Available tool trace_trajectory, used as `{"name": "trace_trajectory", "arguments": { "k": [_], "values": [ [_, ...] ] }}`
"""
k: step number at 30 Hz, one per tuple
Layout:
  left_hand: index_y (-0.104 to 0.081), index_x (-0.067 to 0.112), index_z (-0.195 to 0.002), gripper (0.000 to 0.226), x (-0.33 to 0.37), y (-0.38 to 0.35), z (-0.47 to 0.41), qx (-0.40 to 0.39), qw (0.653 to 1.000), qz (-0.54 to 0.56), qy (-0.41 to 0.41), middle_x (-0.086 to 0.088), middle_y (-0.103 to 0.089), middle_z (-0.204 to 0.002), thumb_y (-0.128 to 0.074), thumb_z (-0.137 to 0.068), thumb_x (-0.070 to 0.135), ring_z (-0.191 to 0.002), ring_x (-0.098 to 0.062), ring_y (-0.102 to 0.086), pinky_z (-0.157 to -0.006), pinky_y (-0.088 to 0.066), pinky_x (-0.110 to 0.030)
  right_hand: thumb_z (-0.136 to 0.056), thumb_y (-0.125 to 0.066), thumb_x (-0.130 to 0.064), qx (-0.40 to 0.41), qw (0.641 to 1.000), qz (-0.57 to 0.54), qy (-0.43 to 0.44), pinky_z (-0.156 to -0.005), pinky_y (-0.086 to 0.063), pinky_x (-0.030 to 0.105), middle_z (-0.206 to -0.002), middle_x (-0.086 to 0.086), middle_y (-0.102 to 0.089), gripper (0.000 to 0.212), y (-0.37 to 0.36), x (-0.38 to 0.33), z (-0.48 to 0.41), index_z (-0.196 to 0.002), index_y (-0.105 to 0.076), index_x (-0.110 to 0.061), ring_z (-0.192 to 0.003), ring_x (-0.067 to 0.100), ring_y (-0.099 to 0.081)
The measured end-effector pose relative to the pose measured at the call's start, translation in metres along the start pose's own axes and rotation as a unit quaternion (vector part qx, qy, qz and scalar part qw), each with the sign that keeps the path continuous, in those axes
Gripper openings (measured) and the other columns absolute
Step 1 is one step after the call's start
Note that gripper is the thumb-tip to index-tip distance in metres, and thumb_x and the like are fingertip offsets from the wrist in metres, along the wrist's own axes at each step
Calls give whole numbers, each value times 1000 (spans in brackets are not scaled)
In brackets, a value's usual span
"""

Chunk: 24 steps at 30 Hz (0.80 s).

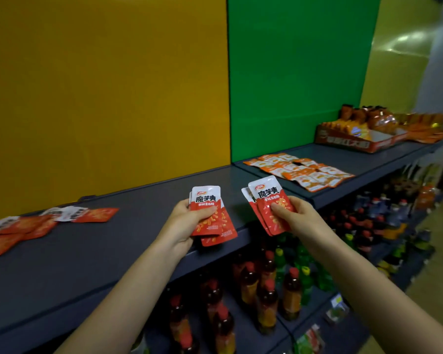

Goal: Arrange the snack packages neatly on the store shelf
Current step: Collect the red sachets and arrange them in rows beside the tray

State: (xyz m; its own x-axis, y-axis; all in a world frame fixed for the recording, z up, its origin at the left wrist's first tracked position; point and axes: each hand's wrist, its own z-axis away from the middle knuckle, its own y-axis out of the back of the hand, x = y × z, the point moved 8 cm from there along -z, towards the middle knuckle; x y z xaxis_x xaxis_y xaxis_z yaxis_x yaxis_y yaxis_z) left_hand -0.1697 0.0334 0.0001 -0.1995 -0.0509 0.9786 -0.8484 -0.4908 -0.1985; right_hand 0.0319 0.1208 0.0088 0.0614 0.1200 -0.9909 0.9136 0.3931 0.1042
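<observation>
Spanning the frame below orange and green back panels, long dark grey metal shelf point(118, 241), mostly bare in the middle. Lying scattered at far left, loose red-and-white foil sachets point(23, 226). Pinched in left hand point(187, 221), small fanned stack of red-and-white sachets point(210, 213); gripped likewise in right hand point(292, 213), second small stack point(269, 203). Probably light, limp, slick film; best held by thumb across the flat faces, edges squared before laying down.
</observation>
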Motion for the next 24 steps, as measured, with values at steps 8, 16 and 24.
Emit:
{"name": "trace_trajectory", "arguments": {
  "k": [8,16,24],
  "values": [
    [-50,-1,-126,45,-33,-154,-37,-16,1000,5,4,-8,-66,-89,-64,-83,1,-70,-15,-63,-58,-52,-26,-93,-55,-14,20,1000,15,7,-49,-49,10,-82,-1,-67,15,149,10,-46,-107,-59,-12,-51,-4,-63],
    [-57,4,-113,31,-26,-246,-89,-21,1000,-10,-19,-4,-67,-80,-62,-83,-3,-52,-6,-65,-51,-54,-19,-93,-55,-14,27,999,17,23,-54,-51,10,-82,-1,-66,20,232,16,-112,-111,-59,-7,-57,1,-63],
    [-58,8,-86,12,3,-319,-186,-24,998,-54,-22,-4,-66,-64,-61,-85,-4,-39,-5,-61,-43,-53,-21,-92,-56,-13,45,997,50,42,-58,-50,17,-103,13,-63,29,285,15,-234,-118,-54,-1,-68,9,-57]
  ]
}}
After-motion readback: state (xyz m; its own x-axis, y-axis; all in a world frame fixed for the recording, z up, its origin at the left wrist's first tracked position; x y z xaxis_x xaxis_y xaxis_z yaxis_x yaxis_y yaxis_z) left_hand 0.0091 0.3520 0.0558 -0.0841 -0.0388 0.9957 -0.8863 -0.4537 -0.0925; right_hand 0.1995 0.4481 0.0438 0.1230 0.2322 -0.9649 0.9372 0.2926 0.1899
